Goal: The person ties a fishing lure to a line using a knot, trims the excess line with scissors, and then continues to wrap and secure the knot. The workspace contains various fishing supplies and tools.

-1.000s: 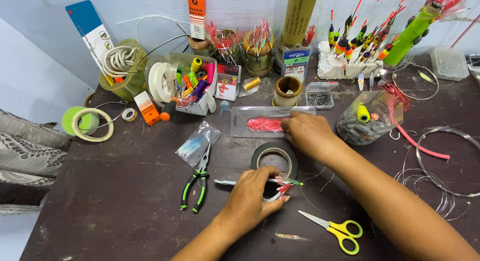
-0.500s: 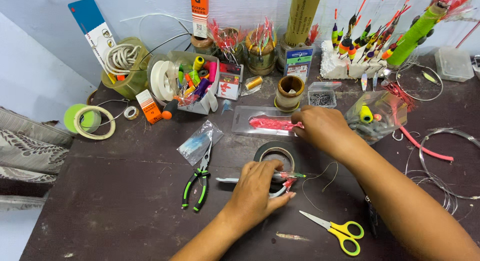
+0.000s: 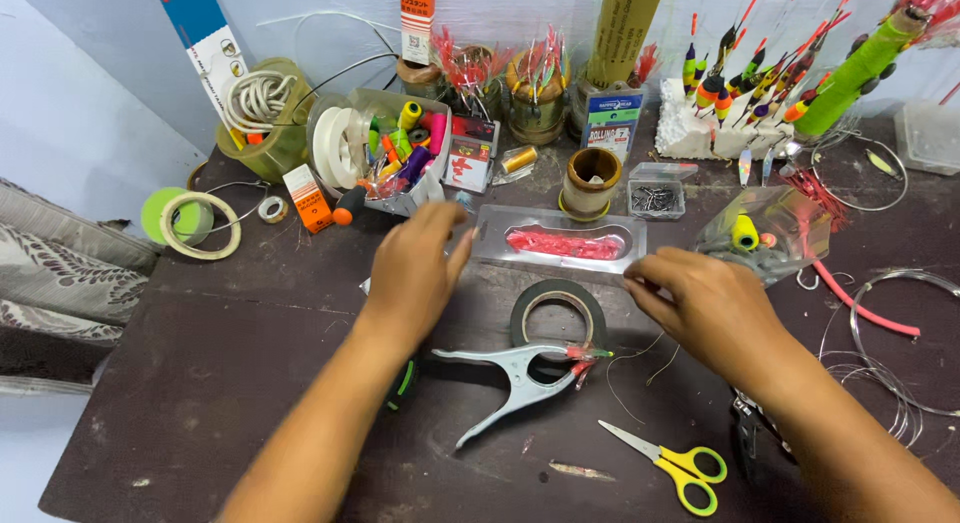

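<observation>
Hands are reaching for the clear tray (image 3: 560,245): left hand (image 3: 415,268) open, right hand (image 3: 700,303) loosely curled, both empty; we are keeping it level.

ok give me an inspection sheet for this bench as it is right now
surface: dark table, scuffed
job's things: clear tray holding pink lure; metal clamp lying by black tape roll
clutter: yellow scissors, floats in foam block, thread spools
hands: left hand at tray's left end, right hand at its right end
cables: wire coils, white cord
surroundings: pale wall, patterned cloth
</observation>
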